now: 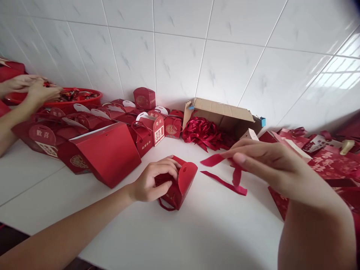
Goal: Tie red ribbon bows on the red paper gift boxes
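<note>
A small red gift box (pixel 184 182) with a rounded flap and a dark red cord stands on the white table in the middle. My left hand (pixel 154 179) is closed over its left side, and the fingers hide part of its top. Above the table to the right, my right hand (pixel 261 165) pinches a red ribbon (pixel 212 160) between thumb and fingers. One end sticks out toward the box, and another part dangles below the fingers. Beneath it a strip of red ribbon (pixel 221 180) lies on the table, close to the dangling part.
At the back, a cardboard box (pixel 225 107) lies on its side with a heap of red ribbons (pixel 201 131) at its mouth. Several gift boxes (pixel 112 150) crowd the left, red bags (pixel 326 157) the right. Another person's hands (pixel 39 90) work over a red basin (pixel 97 98) of sweets.
</note>
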Motion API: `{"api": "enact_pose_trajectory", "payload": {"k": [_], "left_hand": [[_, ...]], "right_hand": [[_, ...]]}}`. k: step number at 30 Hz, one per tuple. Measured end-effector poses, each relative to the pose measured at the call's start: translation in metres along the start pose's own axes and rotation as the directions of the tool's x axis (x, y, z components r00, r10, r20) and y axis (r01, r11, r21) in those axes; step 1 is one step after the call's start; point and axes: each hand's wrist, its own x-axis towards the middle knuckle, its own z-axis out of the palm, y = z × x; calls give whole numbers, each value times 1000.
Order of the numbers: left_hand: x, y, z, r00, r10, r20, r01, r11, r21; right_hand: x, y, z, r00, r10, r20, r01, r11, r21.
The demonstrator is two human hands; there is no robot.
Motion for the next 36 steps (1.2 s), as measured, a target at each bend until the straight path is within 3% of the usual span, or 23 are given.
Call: {"api": "enact_pose_trajectory", "payload": {"k": [3,5,15,36], "left_hand": [[-1,2,2,999,-49,-9,49,999,-5],[-3,1,4,998,-58,-16,58,998,-7],[-2,5,8,998,-41,-42,41,999,5],[-1,17,14,1000,9,-28,-11,998,-56]], "right_hand": [[4,-2,12,971,15,237,5,996,-84],[8,0,20,965,28,261,1,994,-113],[16,1,41,979,70,189,-34,982,-188],[8,-3,43,955,283,85,-256,936,-241]]}}
